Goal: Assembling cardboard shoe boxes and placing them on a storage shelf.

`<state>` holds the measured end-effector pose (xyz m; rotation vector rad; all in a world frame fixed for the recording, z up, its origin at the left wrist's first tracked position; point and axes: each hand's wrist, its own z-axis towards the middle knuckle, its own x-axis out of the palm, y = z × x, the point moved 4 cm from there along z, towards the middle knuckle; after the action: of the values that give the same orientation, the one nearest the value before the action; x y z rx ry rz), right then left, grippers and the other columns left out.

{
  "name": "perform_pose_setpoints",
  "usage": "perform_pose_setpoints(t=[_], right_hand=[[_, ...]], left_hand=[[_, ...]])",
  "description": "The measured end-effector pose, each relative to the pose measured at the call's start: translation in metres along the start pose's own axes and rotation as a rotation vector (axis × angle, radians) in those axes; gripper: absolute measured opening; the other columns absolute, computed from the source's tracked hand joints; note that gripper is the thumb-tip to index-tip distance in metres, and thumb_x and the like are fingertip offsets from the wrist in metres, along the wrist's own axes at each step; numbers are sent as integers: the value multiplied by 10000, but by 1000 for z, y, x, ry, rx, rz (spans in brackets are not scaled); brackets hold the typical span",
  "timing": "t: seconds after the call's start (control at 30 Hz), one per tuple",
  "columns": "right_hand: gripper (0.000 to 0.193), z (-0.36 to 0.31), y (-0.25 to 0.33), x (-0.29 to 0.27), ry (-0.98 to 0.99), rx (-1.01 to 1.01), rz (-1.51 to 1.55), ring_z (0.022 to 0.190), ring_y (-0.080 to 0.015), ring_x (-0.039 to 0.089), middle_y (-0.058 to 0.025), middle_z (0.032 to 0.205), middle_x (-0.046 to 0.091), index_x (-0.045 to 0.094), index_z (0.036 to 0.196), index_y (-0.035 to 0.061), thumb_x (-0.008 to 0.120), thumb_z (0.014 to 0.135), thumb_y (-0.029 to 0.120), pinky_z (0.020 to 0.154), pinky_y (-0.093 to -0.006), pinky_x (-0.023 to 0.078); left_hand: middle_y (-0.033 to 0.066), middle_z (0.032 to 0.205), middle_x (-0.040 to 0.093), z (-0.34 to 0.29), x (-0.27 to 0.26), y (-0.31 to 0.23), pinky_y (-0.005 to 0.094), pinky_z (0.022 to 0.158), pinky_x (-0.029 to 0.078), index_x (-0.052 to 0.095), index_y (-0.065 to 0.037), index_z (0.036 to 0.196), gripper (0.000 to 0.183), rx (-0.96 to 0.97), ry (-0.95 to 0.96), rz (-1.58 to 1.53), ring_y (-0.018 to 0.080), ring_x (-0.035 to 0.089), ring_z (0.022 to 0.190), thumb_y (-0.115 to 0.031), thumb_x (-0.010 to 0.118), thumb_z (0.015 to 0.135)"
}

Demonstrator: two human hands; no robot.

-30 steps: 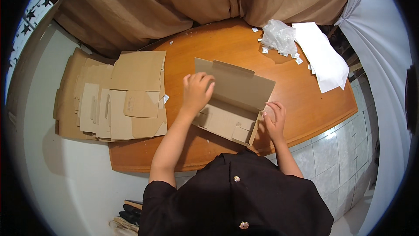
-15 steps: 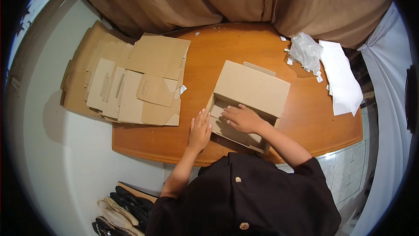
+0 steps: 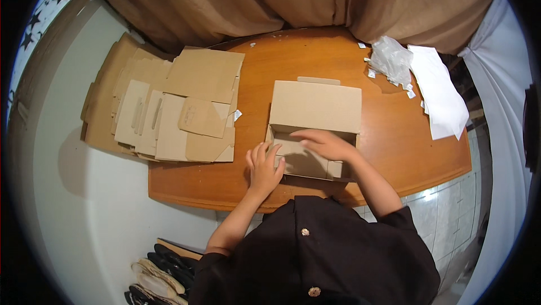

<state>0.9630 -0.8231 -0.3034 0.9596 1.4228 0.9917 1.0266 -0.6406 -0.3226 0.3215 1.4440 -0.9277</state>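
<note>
While the box [image 3: 307,164] stands on the table [image 3: 408,136], its lid [image 3: 316,102] leans up along its far side and both hands are at it. Box: brown cardboard, hollow upward, tab [image 3: 318,80] on the lid's far edge. Left hand [image 3: 265,173]: at the box's near left corner, forearm slanting toward it from the near left; fingers bent and parted, thumb apart; whether they press the box's wall, cannot tell. Right hand [image 3: 329,145]: over the box's hollow, forearm crossing its near right corner; back of the hand upward, fingers stretched toward the box's left wall, nothing seen in their grasp; contact inside, cannot tell. Cardboard stack [image 3: 169,107]: left of the box, flat overlapping pieces. Bag [image 3: 391,60]: clear plastic, crumpled, beyond the box to its right. Paper [image 3: 439,91]: white, right of the box, farther out than the bag.
</note>
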Motion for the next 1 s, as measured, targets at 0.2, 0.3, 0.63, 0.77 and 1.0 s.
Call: perform_pose_setpoints(t=[0.2,0.3,0.63,0.77,1.0], right_hand=[[272,-170,-67,-41,-947,132,223,1041,-167,529,-89,1102,585,563,1114,-26,495,911,141,927,-291,393],[256,-229,-83,-11,-1086,264,246,1027,-157,534,-78,1056,599,569,1102,-23,490,909,126,913,-285,402],[298,-230,-63,59,-1310,335,328,1016,-180,537,-83,1048,593,567,1125,7,470,918,199,901,-308,405],[245,-189,-25,54,-1134,257,-167,1049,-274,522,-137,1116,575,624,1068,71,580,840,150,912,-362,402],[244,-160,-32,67,-971,168,-758,1021,-303,523,-47,1028,632,658,997,116,660,753,111,899,-399,417]], left_hand=[[69,1191,552,48,51,-85,411,960,320,551,-114,1178,339,750,588,-296,220,477,1147,-173,549,845],[53,1210,551,58,103,-108,399,923,356,551,-113,1189,351,958,831,-242,211,485,1140,-181,554,844],[159,1443,270,56,147,-123,524,1079,175,329,-111,1379,541,1134,986,269,286,199,1363,-392,381,919],[127,1124,583,78,92,-109,425,977,352,560,-91,1182,376,784,787,-441,269,511,1111,-316,453,899],[142,1047,600,9,-11,25,427,898,385,553,-47,1143,419,559,-282,-427,308,548,1017,-232,649,779]])
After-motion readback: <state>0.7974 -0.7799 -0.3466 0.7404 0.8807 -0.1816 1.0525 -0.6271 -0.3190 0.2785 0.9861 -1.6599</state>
